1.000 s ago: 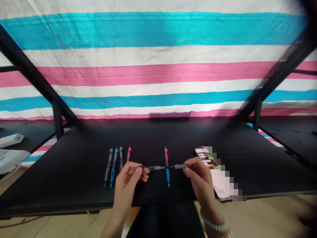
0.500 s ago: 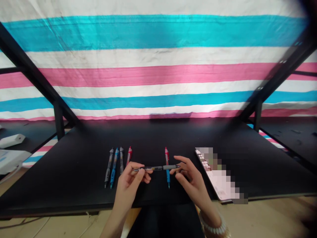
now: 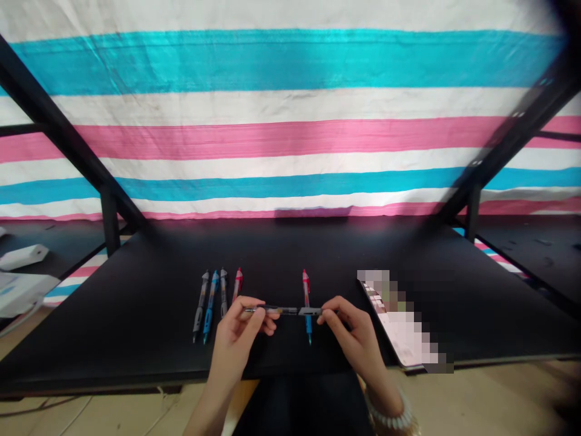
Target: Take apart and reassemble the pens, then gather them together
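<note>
My left hand (image 3: 242, 330) pinches the clear barrel (image 3: 285, 310) of a pen, which lies level above the black table (image 3: 290, 248). My right hand (image 3: 347, 324) has thumb and finger closed on the pen's grey grip (image 3: 310, 311). Barrel and grip are in line, end to end; whether they touch is too small to tell. Under the grip lies a pen with a red top and blue lower part (image 3: 308, 330). Left of my left hand are a grey pen (image 3: 200, 306), a blue pen (image 3: 210, 306), a dark pen (image 3: 223, 290) and a red pen (image 3: 237, 281), partly hidden.
A phone-like device (image 3: 399, 333), partly pixelated, lies right of my right hand. Black frame posts (image 3: 109, 218) rise at both sides before a striped sheet (image 3: 290, 139). White devices (image 3: 25, 293) sit at the far left. The table's front edge (image 3: 113, 387) is near my wrists.
My right hand has closed on the grey grip, its fingers spread before. The grip now looks angled at its inner end and set slightly apart from the barrel. My left hand has hardly moved.
</note>
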`<move>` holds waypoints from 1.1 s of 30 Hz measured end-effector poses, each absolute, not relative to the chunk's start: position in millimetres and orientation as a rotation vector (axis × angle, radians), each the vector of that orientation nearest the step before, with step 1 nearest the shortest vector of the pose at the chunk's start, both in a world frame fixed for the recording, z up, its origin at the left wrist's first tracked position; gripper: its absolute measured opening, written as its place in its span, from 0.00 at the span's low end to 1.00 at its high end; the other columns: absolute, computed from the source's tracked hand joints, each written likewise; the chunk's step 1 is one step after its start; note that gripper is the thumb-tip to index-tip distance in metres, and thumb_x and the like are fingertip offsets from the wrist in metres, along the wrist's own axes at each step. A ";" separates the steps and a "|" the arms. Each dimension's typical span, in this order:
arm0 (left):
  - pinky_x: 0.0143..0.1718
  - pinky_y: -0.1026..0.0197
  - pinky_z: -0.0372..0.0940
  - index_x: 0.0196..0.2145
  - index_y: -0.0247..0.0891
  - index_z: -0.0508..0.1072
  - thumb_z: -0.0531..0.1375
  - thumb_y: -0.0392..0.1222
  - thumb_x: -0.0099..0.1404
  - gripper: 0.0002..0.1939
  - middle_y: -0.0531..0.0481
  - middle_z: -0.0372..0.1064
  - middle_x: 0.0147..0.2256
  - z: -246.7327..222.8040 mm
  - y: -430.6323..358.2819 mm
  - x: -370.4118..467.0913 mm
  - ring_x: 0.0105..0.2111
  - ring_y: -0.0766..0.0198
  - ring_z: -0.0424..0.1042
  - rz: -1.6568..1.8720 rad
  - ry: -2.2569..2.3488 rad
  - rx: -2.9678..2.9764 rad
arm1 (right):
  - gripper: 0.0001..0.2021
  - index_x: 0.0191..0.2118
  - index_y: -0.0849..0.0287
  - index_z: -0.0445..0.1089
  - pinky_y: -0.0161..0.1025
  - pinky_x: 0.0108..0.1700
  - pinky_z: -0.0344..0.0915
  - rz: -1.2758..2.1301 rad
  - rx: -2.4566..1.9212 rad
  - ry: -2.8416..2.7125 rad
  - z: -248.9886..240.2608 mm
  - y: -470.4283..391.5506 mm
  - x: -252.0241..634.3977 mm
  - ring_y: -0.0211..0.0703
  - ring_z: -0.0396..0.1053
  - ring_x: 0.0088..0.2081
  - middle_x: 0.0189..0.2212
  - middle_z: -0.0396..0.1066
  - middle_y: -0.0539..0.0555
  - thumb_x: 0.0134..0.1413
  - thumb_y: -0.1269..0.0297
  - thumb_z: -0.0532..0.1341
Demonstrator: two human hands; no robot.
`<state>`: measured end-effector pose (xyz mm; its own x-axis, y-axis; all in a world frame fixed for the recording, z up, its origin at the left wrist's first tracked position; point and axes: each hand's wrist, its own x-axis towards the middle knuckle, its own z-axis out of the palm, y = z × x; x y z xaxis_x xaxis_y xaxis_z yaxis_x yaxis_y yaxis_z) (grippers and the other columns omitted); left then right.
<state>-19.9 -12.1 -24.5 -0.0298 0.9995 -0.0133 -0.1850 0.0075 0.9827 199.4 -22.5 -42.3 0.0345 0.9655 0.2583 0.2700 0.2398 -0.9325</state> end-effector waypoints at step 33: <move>0.41 0.62 0.70 0.59 0.46 0.65 0.69 0.44 0.61 0.30 0.53 0.76 0.36 -4.4 7.4 -6.6 0.32 0.67 0.76 1.602 0.987 0.905 | 0.19 0.42 0.59 0.73 0.36 0.27 0.53 0.980 -1.212 -1.441 -41.4 -23.5 199.9 0.39 0.58 0.23 0.20 0.58 0.45 0.71 0.52 0.51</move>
